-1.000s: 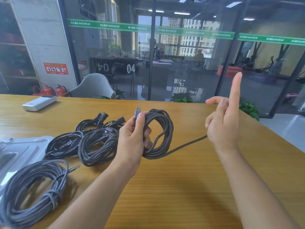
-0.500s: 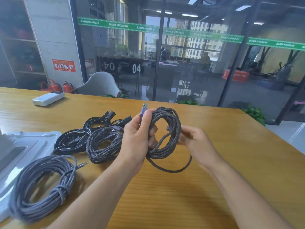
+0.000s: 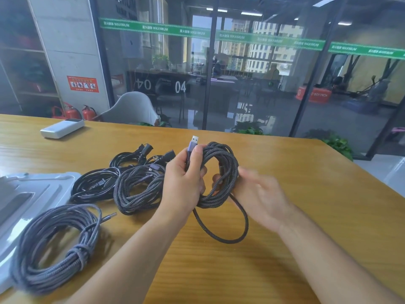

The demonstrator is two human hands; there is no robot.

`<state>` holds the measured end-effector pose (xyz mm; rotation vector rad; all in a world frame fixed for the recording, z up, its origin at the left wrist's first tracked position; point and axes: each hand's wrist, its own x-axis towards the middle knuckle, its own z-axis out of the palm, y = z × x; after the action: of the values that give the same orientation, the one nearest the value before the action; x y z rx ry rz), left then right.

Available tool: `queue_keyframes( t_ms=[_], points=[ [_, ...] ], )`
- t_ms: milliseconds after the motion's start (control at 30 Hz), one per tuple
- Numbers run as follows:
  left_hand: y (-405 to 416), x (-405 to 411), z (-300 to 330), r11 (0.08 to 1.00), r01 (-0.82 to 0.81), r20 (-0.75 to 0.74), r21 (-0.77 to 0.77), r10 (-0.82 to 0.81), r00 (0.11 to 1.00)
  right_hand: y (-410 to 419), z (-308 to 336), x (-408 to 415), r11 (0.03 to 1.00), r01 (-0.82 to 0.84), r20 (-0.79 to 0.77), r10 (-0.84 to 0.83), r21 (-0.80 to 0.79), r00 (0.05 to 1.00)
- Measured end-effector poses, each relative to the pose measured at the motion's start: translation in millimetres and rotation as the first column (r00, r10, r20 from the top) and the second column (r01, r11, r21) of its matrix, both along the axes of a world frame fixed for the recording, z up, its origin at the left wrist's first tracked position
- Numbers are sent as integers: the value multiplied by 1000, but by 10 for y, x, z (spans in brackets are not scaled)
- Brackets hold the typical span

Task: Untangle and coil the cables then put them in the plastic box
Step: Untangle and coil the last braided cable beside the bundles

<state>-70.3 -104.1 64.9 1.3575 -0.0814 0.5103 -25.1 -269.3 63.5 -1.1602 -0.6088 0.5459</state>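
Observation:
My left hand (image 3: 185, 183) grips a coil of dark braided cable (image 3: 221, 163) above the table, the thumb pinning its USB plug (image 3: 194, 142) upright. My right hand (image 3: 260, 198) is at the coil's right side, its fingers reaching into the loops; motion blur hides how it holds them. A loose loop of the same cable (image 3: 230, 229) hangs below the coil down to the table. A tied grey coil (image 3: 54, 246) lies at front left, partly on the clear plastic box (image 3: 26, 194). Another braided coil (image 3: 135, 189) and black cables (image 3: 96, 185) lie behind my left hand.
A white power bank (image 3: 62, 128) sits at the far left of the wooden table (image 3: 306, 194). A grey chair (image 3: 131, 108) stands behind the table's far edge, before a glass wall. The table's right edge runs diagonally at right.
My right hand came down from a raised, finger-up pose and went to the coil's right side. The cable's straight tail has become a loose loop hanging under the coil.

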Motion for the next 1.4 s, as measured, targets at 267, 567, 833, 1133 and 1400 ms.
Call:
queue_keyframes(
  t_ms=[267,567,833,1133,1400],
  points=[
    [-93,52,-107,959,-145,69,242,132,989,264,-38,-184,844,497,101,-487,-201,868],
    [-38,93,-112,973,-151,14,178,151,988,244,-32,-183,941,335,-140,-327,37,935],
    [-25,98,-121,967,-161,-2,196,165,986,243,-14,-137,916,397,-67,-400,-58,914],
    [-64,106,-182,944,-194,8,267,199,980,293,-110,-157,711,670,356,-582,-213,731],
    [-72,115,-186,936,-228,-16,268,241,970,182,-89,-128,231,973,981,-189,1,44]
  ],
)
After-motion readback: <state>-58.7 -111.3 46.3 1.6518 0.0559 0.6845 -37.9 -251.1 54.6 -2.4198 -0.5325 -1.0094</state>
